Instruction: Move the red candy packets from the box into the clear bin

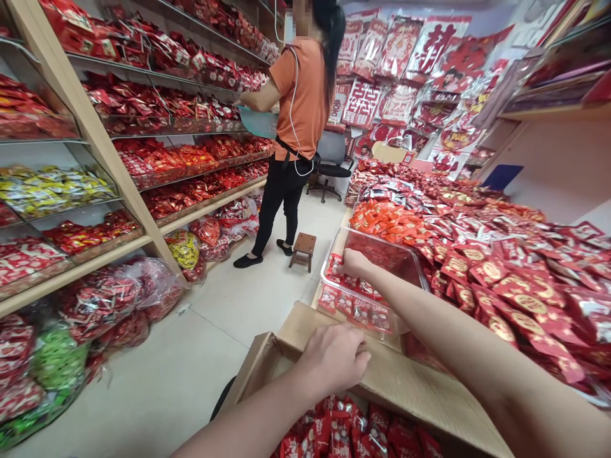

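My left hand [334,356] is over the inner side of an open cardboard box [410,375], its fingers curled; whether anything is inside them is hidden. Red wrapped packets [341,432] fill the bottom of that box. Beyond the box's far edge, my right hand [356,262] reaches into a clear plastic bin [424,273], at its left part, with fingers bent down by red packets [334,264] standing in a row there. What the right fingers hold, if anything, cannot be made out.
To the right, a table is heaped with red packets [506,280]. Shelves [162,235] of packets line the left, with full bags [109,299] below. A person [305,95] in an orange shirt stands ahead, near a small wooden stool [304,245] and an office chair [331,152].
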Tool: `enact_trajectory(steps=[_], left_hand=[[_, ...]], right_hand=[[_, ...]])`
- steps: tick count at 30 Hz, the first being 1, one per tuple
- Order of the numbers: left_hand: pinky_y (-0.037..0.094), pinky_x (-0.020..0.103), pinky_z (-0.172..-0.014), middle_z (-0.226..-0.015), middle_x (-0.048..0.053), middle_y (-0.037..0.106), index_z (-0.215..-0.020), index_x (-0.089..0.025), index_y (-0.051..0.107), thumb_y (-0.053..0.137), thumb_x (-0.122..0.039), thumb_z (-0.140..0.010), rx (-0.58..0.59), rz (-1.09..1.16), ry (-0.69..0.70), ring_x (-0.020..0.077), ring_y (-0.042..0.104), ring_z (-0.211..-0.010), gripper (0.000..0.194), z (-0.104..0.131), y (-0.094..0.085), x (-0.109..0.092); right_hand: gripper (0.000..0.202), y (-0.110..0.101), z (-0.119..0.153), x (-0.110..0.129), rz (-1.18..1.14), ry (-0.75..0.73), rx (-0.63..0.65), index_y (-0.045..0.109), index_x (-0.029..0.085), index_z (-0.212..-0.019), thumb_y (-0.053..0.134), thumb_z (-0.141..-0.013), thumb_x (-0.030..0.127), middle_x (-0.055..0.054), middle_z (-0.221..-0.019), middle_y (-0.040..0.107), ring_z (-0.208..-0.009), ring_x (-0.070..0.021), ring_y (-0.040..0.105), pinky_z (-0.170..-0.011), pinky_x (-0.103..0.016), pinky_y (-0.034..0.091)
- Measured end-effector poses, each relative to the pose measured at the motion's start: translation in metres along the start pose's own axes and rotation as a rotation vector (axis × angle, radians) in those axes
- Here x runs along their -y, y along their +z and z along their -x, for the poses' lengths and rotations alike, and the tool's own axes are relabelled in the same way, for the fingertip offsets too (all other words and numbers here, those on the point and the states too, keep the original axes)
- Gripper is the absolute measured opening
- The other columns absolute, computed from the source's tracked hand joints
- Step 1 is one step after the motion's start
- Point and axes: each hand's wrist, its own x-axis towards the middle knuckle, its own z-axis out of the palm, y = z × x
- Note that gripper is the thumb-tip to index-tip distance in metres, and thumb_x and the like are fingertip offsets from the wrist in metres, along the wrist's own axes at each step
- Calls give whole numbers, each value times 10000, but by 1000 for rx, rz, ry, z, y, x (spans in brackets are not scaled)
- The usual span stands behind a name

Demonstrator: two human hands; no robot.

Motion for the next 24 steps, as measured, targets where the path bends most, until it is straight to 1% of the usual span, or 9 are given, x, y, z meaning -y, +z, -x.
enact_trajectory(steps=[7,9,11,14,16,18,20,22,24], left_hand=[[434,314,-689,-868,-2,623,-839,-229,573,406,-355,-774,14,-7,-10,204,571,-790,219,-1,0,0],[432,316,-692,-868,-1,622,-846,-232,572,406,-359,-774,17,-5,-15,205,569,-793,221,-2,0,1],[429,309,-696,-872,3,621,-861,-234,572,404,-362,-776,22,5,-16,201,567,-795,228,-3,0,2],[424,298,-696,-864,3,620,-878,-232,569,417,-357,-769,19,24,-25,194,565,-787,225,-4,-2,2],[419,298,-692,-866,7,620,-891,-231,568,422,-338,-762,9,36,-40,200,564,-791,222,-3,-4,1],[417,290,-666,-838,11,623,-879,-227,579,435,-334,-751,18,49,-48,204,567,-770,220,-3,-6,0],[413,276,-637,-814,9,624,-862,-227,589,449,-346,-743,31,58,-50,196,567,-739,218,-4,-7,-1],[408,270,-638,-826,1,625,-869,-237,587,462,-350,-740,23,59,-48,184,563,-737,213,-5,-5,0],[403,273,-654,-852,-4,625,-898,-246,580,466,-337,-743,-2,55,-46,180,560,-758,212,-6,-2,1]], right_hand=[[339,-7,1,-1,62,-49,6,589,124,-760,639,-619,428,-91,-786,628,-768,-202,596,-573,-218,416],[323,-17,6,1,74,-61,-34,590,114,-767,608,-655,417,-108,-797,627,-775,-209,590,-587,-231,409],[299,-32,20,4,85,-68,-106,577,113,-822,560,-702,387,-123,-858,617,-820,-218,574,-616,-245,399],[242,-51,72,13,54,-141,-276,544,145,-873,447,-778,345,-98,-886,606,-824,-195,555,-644,-252,380],[183,-51,123,17,-54,-302,-379,537,164,-787,428,-787,311,-50,-747,606,-699,-159,550,-603,-243,366],[129,-40,176,18,-213,-443,-293,514,178,-681,454,-765,254,-7,-662,581,-610,-120,516,-561,-216,352],[119,-22,220,11,-363,-528,-152,505,184,-670,459,-769,230,9,-667,572,-594,-97,491,-551,-191,348],[122,-1,250,-3,-446,-533,-13,515,186,-681,461,-777,237,13,-662,566,-576,-87,472,-536,-179,342],[135,19,267,-23,-453,-498,75,529,186,-683,459,-782,245,10,-654,563,-573,-89,465,-533,-179,339]])
